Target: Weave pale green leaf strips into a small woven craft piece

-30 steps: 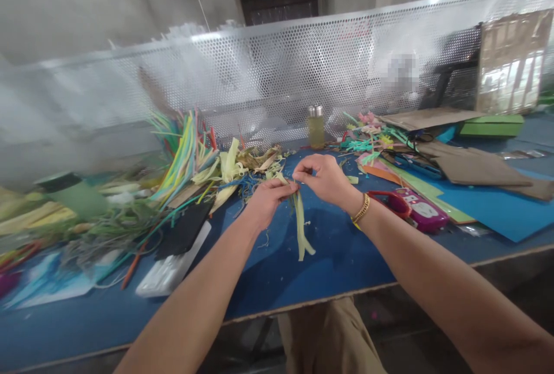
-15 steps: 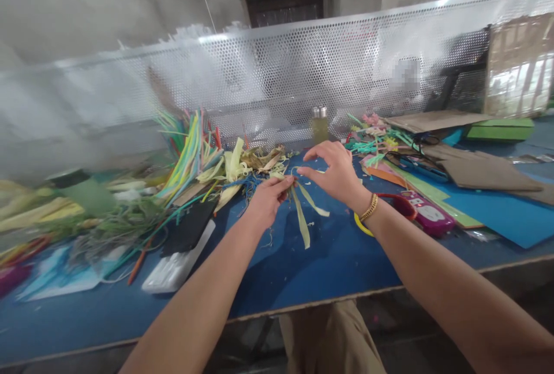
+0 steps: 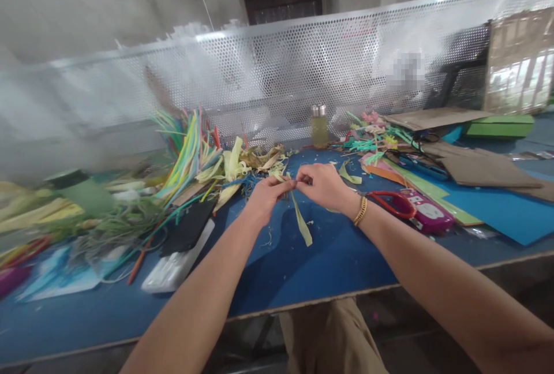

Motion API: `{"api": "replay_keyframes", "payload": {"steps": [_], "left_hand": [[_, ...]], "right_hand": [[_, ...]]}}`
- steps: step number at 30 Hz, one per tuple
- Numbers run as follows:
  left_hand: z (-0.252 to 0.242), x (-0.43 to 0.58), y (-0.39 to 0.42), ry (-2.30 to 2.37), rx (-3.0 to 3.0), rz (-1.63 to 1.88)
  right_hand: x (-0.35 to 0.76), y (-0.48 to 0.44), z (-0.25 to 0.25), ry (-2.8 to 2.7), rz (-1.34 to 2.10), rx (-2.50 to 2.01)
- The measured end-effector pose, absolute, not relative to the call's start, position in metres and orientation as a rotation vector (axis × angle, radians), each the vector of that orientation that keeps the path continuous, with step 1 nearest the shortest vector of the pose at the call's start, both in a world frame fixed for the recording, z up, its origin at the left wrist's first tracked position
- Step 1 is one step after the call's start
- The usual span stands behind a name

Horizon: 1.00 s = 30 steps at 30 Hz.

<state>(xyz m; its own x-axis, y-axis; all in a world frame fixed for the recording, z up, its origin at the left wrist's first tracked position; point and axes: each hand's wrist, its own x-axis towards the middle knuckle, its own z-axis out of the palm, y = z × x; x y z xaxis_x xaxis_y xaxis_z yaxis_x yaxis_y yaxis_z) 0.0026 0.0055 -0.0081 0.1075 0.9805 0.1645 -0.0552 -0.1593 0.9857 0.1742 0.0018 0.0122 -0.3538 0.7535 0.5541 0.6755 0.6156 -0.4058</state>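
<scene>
My left hand (image 3: 265, 197) and my right hand (image 3: 322, 185) meet over the blue table (image 3: 277, 270), fingertips together. Both pinch the top of a pale yellow-green strip (image 3: 302, 223) that hangs down from them towards the tabletop. A gold bracelet (image 3: 360, 210) circles my right wrist. Just behind my left hand lies a heap of pale strips and dried husks (image 3: 242, 167).
Coloured strips and straws (image 3: 186, 152) pile up at the left. A small glass bottle (image 3: 319, 126) stands by the perforated metal screen (image 3: 303, 68). Red-handled scissors (image 3: 392, 204) and a pink case (image 3: 426, 216) lie at my right, brown card sheets (image 3: 480, 169) beyond. A white tray (image 3: 173, 267) sits at the left front.
My right hand, spread open and raised half a second ago, has come back down and pinched the strip beside my left hand. One loose strip now lies on the table behind my right hand.
</scene>
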Motion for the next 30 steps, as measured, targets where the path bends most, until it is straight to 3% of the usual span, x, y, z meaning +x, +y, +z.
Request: {"api": "replay_keyframes", "payload": {"steps": [18, 30], "left_hand": [[-0.01, -0.011, 0.012, 1.017, 1.39, 1.158], [-0.008, -0.003, 0.003, 0.865, 1.138, 1.03]], "right_hand": [[0.181, 0.007, 0.011, -2.121, 0.255, -1.1], [0.167, 0.017, -0.005, -1.612, 1.107, -0.843]]}}
